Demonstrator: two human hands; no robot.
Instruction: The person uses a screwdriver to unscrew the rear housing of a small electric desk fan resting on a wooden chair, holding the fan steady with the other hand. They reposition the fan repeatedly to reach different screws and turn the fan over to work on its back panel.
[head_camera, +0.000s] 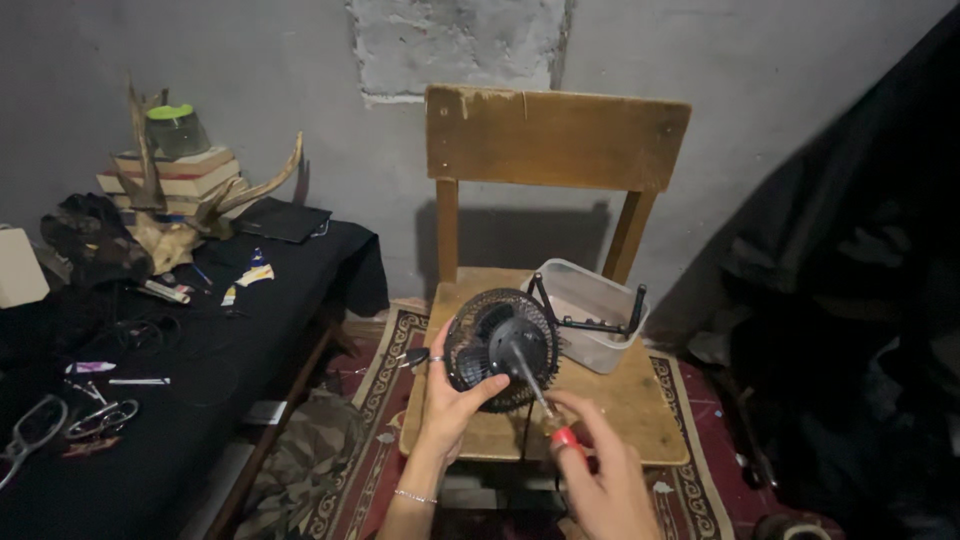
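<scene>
Left hand (452, 393) grips a black fan (500, 348); right hand (600, 470) grasps a red-handled screwdriver (540, 398) beside a clear tub (592, 312).

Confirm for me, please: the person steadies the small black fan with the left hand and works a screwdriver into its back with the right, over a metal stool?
Not quite: the head view shows a wooden chair, not a metal stool. The left hand does steady the small black fan, and the right hand works the screwdriver into its back.

fan (500, 348): matt black plastic, fine wire-like grille
screwdriver (540, 400): bare metal shaft, glossy red handle
chair (556, 140): worn, scuffed wood
tub (592, 300): cloudy translucent plastic
surface (200, 400): matt black cloth cover
wall (700, 60): rough grey plaster
rug (690, 440): patterned woven cloth
</scene>
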